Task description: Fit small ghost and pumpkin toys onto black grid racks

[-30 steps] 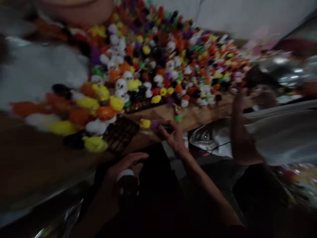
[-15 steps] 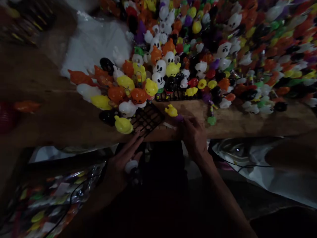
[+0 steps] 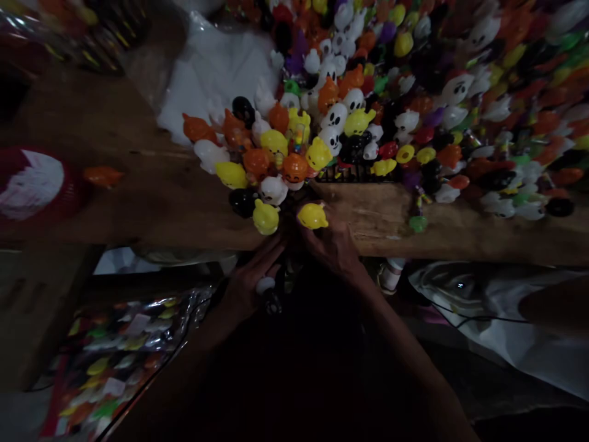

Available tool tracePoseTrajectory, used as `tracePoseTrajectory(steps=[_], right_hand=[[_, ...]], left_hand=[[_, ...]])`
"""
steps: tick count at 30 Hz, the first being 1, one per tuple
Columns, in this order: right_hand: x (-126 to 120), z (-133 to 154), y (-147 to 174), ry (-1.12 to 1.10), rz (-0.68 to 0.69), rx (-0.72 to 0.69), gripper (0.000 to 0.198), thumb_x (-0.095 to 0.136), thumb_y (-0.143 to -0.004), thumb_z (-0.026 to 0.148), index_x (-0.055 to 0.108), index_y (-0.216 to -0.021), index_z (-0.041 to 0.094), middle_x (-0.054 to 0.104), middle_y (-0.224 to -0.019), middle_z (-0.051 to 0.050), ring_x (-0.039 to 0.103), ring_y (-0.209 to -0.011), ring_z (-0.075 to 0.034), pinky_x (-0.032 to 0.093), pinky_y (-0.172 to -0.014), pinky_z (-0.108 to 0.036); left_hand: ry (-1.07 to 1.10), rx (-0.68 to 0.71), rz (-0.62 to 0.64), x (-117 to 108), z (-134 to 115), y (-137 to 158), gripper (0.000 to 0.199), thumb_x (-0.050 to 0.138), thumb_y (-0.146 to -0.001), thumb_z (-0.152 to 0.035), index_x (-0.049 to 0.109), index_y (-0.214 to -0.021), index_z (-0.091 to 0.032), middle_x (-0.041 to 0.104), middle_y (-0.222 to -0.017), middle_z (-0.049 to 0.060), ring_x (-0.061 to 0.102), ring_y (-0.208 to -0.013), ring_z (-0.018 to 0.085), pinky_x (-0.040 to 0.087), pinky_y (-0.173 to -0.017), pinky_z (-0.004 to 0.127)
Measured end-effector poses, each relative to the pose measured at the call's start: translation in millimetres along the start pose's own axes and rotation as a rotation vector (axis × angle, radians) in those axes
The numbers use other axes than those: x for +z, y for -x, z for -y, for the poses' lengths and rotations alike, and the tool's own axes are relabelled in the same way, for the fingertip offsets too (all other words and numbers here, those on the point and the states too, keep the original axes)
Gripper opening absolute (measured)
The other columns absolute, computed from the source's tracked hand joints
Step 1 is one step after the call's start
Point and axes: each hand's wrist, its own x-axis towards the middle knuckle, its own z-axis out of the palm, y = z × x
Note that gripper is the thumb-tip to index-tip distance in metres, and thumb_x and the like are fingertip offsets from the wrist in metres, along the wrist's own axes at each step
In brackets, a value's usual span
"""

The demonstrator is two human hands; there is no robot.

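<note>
My right hand [image 3: 334,242] is closed around a small toy figure with a yellow animal-shaped head [image 3: 313,216], holding it upright over the table's front edge. To its left, my left hand [image 3: 253,279] reaches forward with its front fingers stretched toward the table edge. A white and black toy [image 3: 270,298] is tucked under its curled lower fingers. Just beyond both hands stand yellow, orange, white and black toy figures packed close together, among them a yellow-green one [image 3: 265,217] and an orange one [image 3: 294,168]. A dark grid rack [image 3: 343,174] shows partly beneath them.
A large heap of mixed toy figures [image 3: 455,123] covers the back and right of the wooden table [image 3: 377,209]. A white plastic bag [image 3: 216,73] lies behind. At left are a red basket [image 3: 69,190] and a lone orange toy [image 3: 103,177]. Packed bags [image 3: 124,362] lie below.
My right hand has moved left with the yellow-headed toy, bringing it over the rack and upright beside the yellow-green one. The view has shifted left, bringing the red basket further in.
</note>
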Motion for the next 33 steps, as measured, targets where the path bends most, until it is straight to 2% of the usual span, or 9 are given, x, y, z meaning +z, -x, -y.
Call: tracePoseTrajectory(steps=[7, 11, 16, 21, 26, 29, 31, 33], right_hand=[[12.5, -9.4, -4.6, 0.017, -0.012, 0.041, 0.023, 0.056, -0.098, 0.038, 0.072, -0.101, 0.021, 0.076, -0.103, -0.009, 0.071, -0.100, -0.024, 0.058, -0.093, -0.039], [12.3, -17.3, -0.4, 0.044, -0.033, -0.007, 0.020, 0.059, -0.098, 0.036, 0.071, -0.098, 0.020, 0.077, -0.094, -0.009, 0.071, -0.091, -0.024, 0.059, -0.087, -0.039], [13.3, -15.7, 1.5, 0.072, -0.081, -0.099, 0.016, 0.059, -0.099, 0.031, 0.071, -0.100, 0.022, 0.074, -0.093, -0.008, 0.069, -0.085, -0.021, 0.058, -0.079, -0.035], [15.4, -10.8, -2.0, 0.108, -0.030, -0.182, 0.015, 0.060, -0.100, 0.029, 0.065, -0.087, 0.021, 0.069, -0.082, -0.005, 0.065, -0.075, -0.018, 0.054, -0.067, -0.029], [18.4, -9.0, -2.0, 0.091, -0.123, -0.230, 0.015, 0.055, -0.101, 0.024, 0.063, -0.088, 0.020, 0.068, -0.079, -0.005, 0.064, -0.072, -0.016, 0.053, -0.064, -0.026], [17.2, -10.7, 1.2, 0.041, -0.109, -0.184, 0.017, 0.055, -0.101, 0.028, 0.065, -0.090, 0.020, 0.070, -0.081, -0.006, 0.066, -0.077, -0.018, 0.055, -0.070, -0.029], [19.1, -15.2, 3.5, 0.004, -0.097, -0.123, 0.021, 0.056, -0.101, 0.033, 0.067, -0.089, 0.020, 0.069, -0.079, -0.005, 0.067, -0.078, -0.018, 0.057, -0.072, -0.030], [27.6, -21.4, 4.7, -0.026, -0.165, -0.047, 0.022, 0.060, -0.099, 0.038, 0.068, -0.089, 0.021, 0.068, -0.077, -0.004, 0.066, -0.076, -0.018, 0.058, -0.074, -0.031]], left_hand=[[0.042, 0.037, -0.052, 3.3, -1.4, 1.5, 0.050, 0.052, -0.103, -0.018, 0.047, -0.152, -0.023, 0.052, -0.154, 0.007, 0.057, -0.136, 0.018, 0.058, -0.102, 0.023], [0.061, 0.037, -0.041, 3.3, 1.1, 1.4, 0.058, 0.052, -0.102, -0.014, 0.039, -0.157, -0.028, 0.049, -0.156, 0.005, 0.057, -0.136, 0.017, 0.060, -0.098, 0.021], [0.064, 0.062, -0.088, 8.0, 2.4, 1.5, 0.065, 0.055, -0.100, -0.011, 0.036, -0.158, -0.031, 0.053, -0.154, 0.004, 0.058, -0.136, 0.019, 0.059, -0.105, 0.026], [0.043, 0.053, -0.110, 13.2, 5.7, 4.6, 0.064, 0.055, -0.100, -0.012, 0.036, -0.158, -0.030, 0.051, -0.155, 0.005, 0.059, -0.134, 0.020, 0.060, -0.103, 0.026], [0.052, 0.048, -0.131, 17.9, 7.5, 5.7, 0.062, 0.054, -0.101, -0.011, 0.039, -0.157, -0.033, 0.050, -0.155, 0.002, 0.060, -0.133, 0.018, 0.059, -0.104, 0.025], [0.044, 0.034, -0.120, 20.2, 7.0, 6.8, 0.063, 0.054, -0.100, -0.010, 0.038, -0.157, -0.034, 0.050, -0.156, 0.002, 0.060, -0.134, 0.019, 0.061, -0.099, 0.022], [0.051, 0.020, -0.102, 17.7, 8.4, 9.2, 0.064, 0.054, -0.100, -0.009, 0.039, -0.157, -0.033, 0.050, -0.157, 0.002, 0.058, -0.136, 0.019, 0.060, -0.102, 0.024], [0.066, 0.007, -0.073, 10.8, 12.2, 11.9, 0.062, 0.052, -0.101, -0.009, 0.040, -0.156, -0.033, 0.050, -0.157, 0.002, 0.056, -0.139, 0.019, 0.059, -0.106, 0.027]])
